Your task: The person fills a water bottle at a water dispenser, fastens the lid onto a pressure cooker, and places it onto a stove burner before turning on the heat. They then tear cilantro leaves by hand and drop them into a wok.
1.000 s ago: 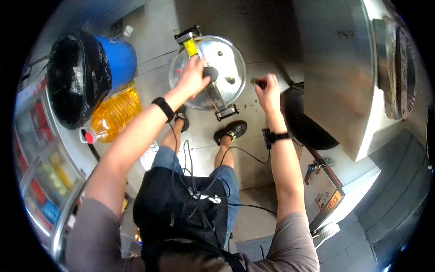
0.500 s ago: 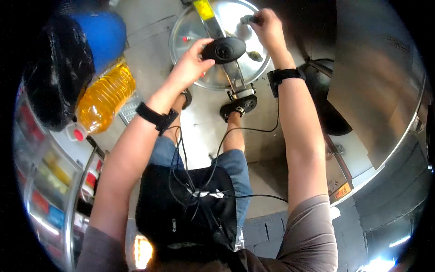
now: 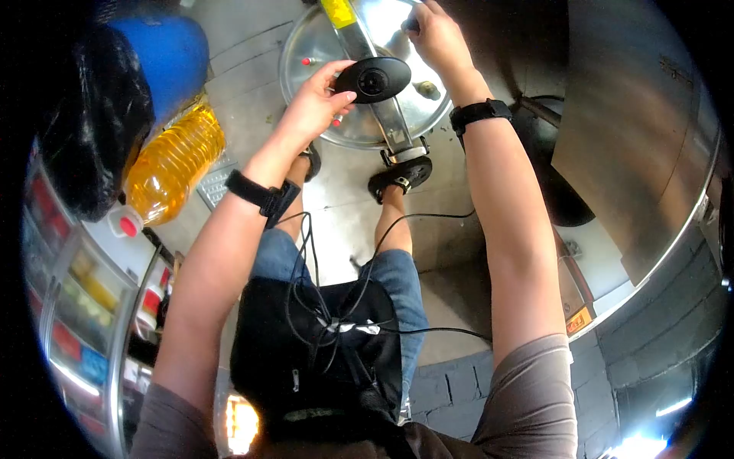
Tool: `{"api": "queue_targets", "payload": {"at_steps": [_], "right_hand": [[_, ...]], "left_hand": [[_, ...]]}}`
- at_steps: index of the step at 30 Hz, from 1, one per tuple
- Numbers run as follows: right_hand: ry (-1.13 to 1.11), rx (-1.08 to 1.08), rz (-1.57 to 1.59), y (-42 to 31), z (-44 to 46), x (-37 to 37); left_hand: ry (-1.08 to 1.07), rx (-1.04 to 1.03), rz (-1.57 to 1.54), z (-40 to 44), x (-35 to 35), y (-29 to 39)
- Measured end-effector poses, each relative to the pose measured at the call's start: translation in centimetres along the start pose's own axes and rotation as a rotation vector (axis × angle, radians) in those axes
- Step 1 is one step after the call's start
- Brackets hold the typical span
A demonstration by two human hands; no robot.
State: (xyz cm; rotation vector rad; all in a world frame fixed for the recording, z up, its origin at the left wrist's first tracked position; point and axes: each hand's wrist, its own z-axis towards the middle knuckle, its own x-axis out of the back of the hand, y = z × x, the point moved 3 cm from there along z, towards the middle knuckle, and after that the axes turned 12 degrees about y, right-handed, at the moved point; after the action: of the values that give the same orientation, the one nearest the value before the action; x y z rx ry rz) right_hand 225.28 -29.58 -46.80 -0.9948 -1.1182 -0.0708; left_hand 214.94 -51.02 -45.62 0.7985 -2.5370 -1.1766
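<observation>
A large round metal lid (image 3: 306,99) of a pot stands on the floor in front of me, crossed by a metal bar (image 3: 391,122) with a yellow label. My left hand (image 3: 315,101) is closed on the black oval knob (image 3: 372,80) at the middle of the bar. Over the lid's upper right, my right hand (image 3: 441,40) pinches a small dark piece (image 3: 411,24). A dark valve (image 3: 427,89) sits on the lid below that hand. Two small red-tipped parts show left of the bar.
At left are a blue barrel (image 3: 170,65), a black plastic bag (image 3: 103,130) and a bottle of yellow oil (image 3: 174,164). A dark wok (image 3: 562,180) stands at right beside a metal cabinet (image 3: 627,145). Black cables (image 3: 417,216) hang between my arms over my legs.
Over the last second the view has come closer to the lid. My right hand has moved from beside the lid to over its upper right. My left hand has stayed at the knob.
</observation>
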Motion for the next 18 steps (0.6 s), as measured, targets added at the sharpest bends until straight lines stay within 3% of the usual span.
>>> {"api": "queue_targets", "payload": {"at_steps": [5,12,18], "right_hand": [[0.080,0.108,-0.073,0.6,-0.6,-0.6],[0.063,-0.110,-0.086,1.1,-1.4,-1.2],[0.066,-0.141,-0.141,1.0,-0.6,-2.3]], "left_hand": [[-0.010,0.012,0.012,0.2,0.0,-0.1],[-0.005,0.012,0.017,-0.1,-0.2,0.5],[-0.004,0.063,0.077,-0.3,-0.4,1.3]]}}
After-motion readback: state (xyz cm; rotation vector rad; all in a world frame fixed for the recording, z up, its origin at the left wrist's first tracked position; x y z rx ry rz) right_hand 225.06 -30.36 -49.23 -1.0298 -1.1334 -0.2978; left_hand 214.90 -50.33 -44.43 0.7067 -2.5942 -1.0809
